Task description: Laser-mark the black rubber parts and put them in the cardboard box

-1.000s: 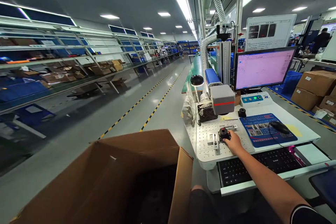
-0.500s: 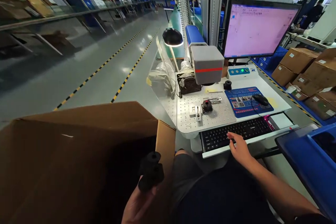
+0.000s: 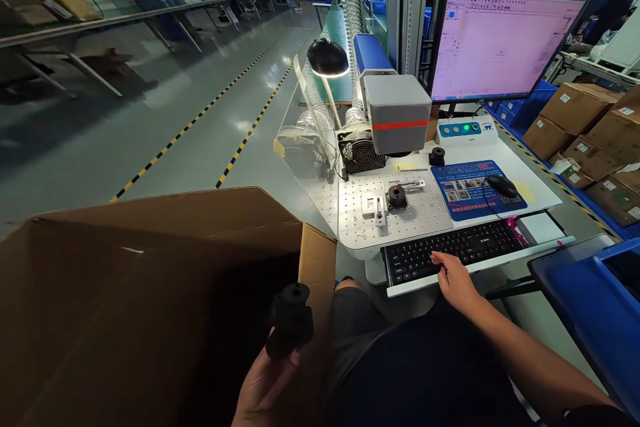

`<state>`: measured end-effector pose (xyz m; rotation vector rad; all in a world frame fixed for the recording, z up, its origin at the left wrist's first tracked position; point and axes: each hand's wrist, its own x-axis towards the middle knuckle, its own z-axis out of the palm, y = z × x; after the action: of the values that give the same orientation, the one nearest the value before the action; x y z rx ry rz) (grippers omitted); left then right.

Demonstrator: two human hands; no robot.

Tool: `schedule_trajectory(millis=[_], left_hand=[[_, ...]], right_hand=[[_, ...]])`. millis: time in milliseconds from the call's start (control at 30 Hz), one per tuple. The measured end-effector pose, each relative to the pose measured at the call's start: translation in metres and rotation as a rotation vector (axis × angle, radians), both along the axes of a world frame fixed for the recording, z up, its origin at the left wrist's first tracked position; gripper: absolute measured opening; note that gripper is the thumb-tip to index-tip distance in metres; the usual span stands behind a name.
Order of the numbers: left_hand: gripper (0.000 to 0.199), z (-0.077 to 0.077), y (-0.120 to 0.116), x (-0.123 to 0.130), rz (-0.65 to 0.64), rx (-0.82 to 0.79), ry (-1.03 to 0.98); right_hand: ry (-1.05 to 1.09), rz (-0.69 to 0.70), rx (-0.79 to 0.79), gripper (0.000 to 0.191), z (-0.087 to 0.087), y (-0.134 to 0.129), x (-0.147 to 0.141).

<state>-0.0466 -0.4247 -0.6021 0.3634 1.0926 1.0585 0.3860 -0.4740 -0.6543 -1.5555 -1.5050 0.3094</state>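
Black parts [image 3: 293, 320] sit gripped in left hand [image 3: 263, 380], unclenched right hand [image 3: 456, 285] near keyboard [image 3: 473, 243].

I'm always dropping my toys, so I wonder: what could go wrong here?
The left hand grips a black part beside the wall of the open cardboard box; it might slip or bump that wall. The right hand is at the keyboard, so a finger could press a key by accident.

Beyond right fingers [image 3: 441, 258]: two round black parts [image 3: 397, 197] [image 3: 437, 157], one mouse [image 3: 502, 185]. Beneath them: one keyboard [image 3: 467, 242]. In left fingers [image 3: 292, 361]: black hardware [image 3: 293, 321], count unclear.
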Motion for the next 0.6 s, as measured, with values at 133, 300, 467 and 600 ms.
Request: schedule_trajectory(millis=[133,300,467,600], left_hand=[[0.048,0.002,-0.001,-0.003,-0.017,0.008,0.006],[0.037,-0.008,-0.001,-0.010,-0.042,0.008,0.009],[0.037,-0.018,-0.002,-0.016,0.056,-0.002,-0.026],[0.033,-0.014,-0.003,-0.019,0.013,-0.025,-0.003]], right_hand=[[0.016,-0.042,0.036,0.036,0.026,0.038,0.008],[0.064,-0.096,0.017,0.029,0.050,0.107,0.006],[0.047,-0.143,-0.131,0.049,0.067,0.165,-0.008],[0.021,-0.185,-0.200,0.060,0.072,0.194,-0.017]])
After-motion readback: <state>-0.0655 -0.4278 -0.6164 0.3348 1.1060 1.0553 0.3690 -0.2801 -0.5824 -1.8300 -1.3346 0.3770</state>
